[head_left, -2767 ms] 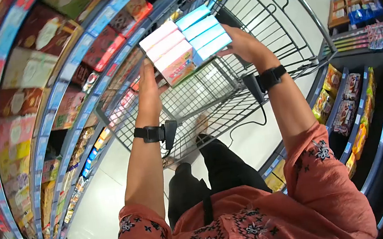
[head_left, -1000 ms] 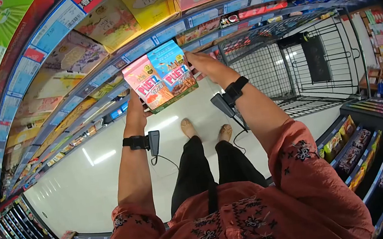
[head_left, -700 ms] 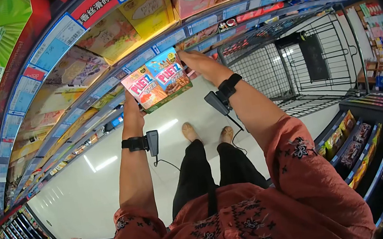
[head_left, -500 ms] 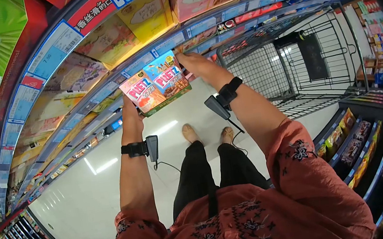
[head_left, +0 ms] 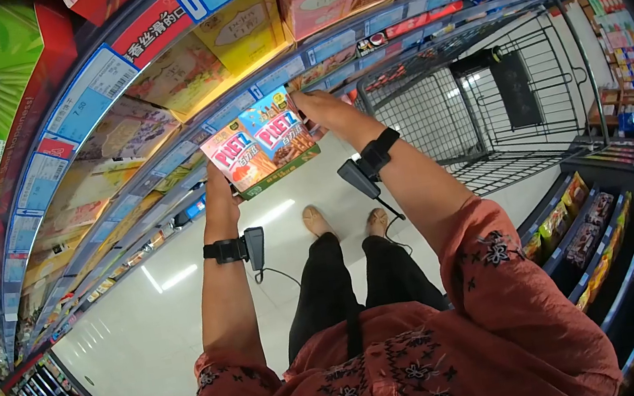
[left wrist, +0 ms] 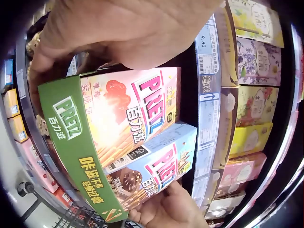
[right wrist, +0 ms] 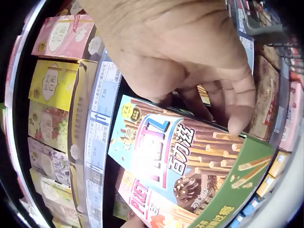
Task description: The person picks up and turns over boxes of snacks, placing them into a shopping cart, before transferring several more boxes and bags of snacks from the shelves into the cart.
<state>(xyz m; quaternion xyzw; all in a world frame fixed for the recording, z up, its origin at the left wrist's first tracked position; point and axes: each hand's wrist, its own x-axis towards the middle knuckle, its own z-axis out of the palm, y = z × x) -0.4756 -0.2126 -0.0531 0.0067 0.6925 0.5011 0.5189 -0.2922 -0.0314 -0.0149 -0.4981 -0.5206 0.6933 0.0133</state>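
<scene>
Pink boxes point(head_left: 237, 159) and blue boxes point(head_left: 277, 130) marked PRETZ sit side by side in a low green tray point(head_left: 281, 173), held level with a lower shelf. My left hand point(head_left: 219, 189) grips the pink end; in the left wrist view the hand point(left wrist: 123, 33) curls over that side. At the blue end my right hand point(head_left: 328, 115) holds on, and in the right wrist view the hand point(right wrist: 190, 61) has its fingers bent around the tray's side. Its far underside is hidden.
Shelves of boxes run along the left and front, with a yellow box point(head_left: 241, 30) and blue price labels point(head_left: 87, 92). A wire cart point(head_left: 512, 89) stands at the right. Low racks of snack bags point(head_left: 569, 207) lie at lower right.
From above the cart, both hands have carried the boxes left to the shelves, turning the printed faces up. Over the last half second they have barely moved.
</scene>
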